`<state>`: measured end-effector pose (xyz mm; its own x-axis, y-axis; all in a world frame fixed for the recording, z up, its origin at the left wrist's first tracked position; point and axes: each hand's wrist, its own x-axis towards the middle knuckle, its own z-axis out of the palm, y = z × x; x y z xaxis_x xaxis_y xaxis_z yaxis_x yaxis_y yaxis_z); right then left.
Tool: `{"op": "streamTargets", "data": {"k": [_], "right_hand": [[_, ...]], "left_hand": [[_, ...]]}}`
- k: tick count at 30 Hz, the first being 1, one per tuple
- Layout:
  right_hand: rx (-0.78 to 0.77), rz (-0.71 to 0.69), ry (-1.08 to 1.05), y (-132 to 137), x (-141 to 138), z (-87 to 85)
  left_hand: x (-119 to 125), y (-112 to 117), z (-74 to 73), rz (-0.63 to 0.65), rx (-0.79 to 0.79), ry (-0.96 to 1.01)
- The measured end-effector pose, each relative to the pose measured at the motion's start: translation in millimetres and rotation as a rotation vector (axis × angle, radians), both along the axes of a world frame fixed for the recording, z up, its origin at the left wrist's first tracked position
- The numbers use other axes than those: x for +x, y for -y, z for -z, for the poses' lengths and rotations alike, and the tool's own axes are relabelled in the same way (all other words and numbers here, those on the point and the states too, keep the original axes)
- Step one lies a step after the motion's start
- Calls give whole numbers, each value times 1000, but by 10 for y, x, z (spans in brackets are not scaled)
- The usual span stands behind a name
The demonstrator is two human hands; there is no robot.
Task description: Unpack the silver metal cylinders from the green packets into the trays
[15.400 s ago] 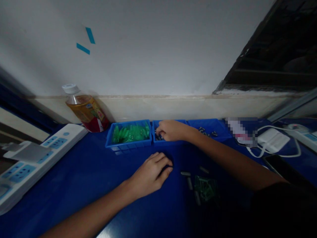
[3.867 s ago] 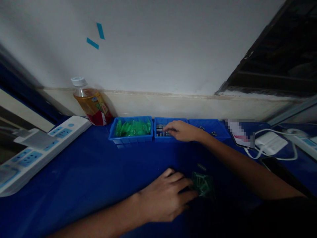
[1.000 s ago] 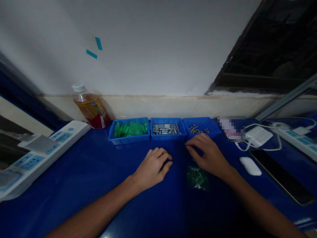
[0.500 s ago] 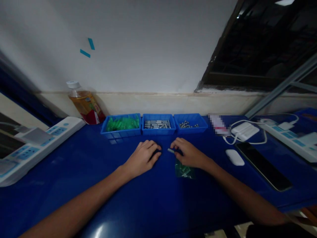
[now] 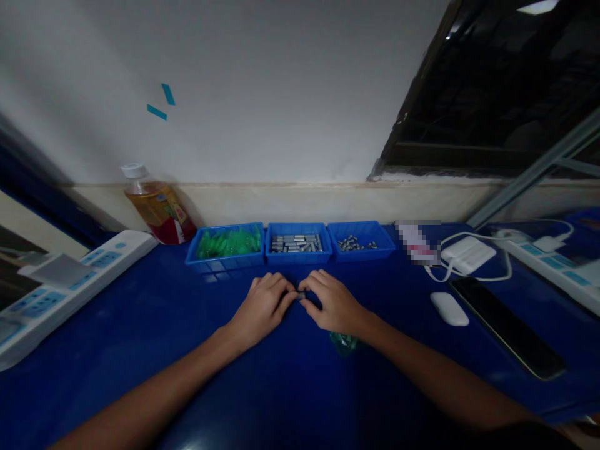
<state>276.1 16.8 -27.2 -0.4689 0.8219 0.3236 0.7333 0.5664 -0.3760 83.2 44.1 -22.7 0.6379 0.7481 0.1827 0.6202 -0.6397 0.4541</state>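
Note:
My left hand (image 5: 265, 307) and my right hand (image 5: 334, 304) meet over the blue table. Between their fingertips is a small grey metal cylinder (image 5: 300, 295). Left thumb and forefinger pinch its left end, while the right fingers close on the other end. Fingers cover most of it, so its ends are hidden. Under my right wrist lies a clear green-tinted bag (image 5: 344, 343), partly hidden. Just beyond my hands, a blue bin (image 5: 300, 257) holds similar metal cylinders (image 5: 295, 242).
A left bin (image 5: 225, 260) holds green bags (image 5: 229, 242); a right bin (image 5: 363, 254) holds small metal parts (image 5: 351, 242). A bottle (image 5: 162, 209) and power strip (image 5: 79, 287) stand left. A phone (image 5: 509, 328), white case (image 5: 449, 309) and charger with cables (image 5: 469, 253) lie right.
My right hand has moved left with the metal cylinder, up to my left hand. The left fingers, apart before, have closed on it. The view has tilted slightly.

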Motion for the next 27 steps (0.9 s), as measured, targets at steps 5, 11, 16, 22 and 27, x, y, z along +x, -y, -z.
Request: {"op": "streamTargets", "data": {"k": [5,11,16,22,27], "right_hand": [[18,-7,-26,7,-18,-5],[19,0,-29,6,-22,-9],[28,30,-89,62,-52,-68],[123,38,1,121,-75,-187],[217,149,-39,-245,16,-399]], "left_hand": [[-19,-16,-19,18,-64,82],[-54,9,7,55,-38,199],[-52,-5,-31,29,-53,189],[-48,-5,-90,38,-59,178],[-45,-11,-62,10,-77,137]]}}
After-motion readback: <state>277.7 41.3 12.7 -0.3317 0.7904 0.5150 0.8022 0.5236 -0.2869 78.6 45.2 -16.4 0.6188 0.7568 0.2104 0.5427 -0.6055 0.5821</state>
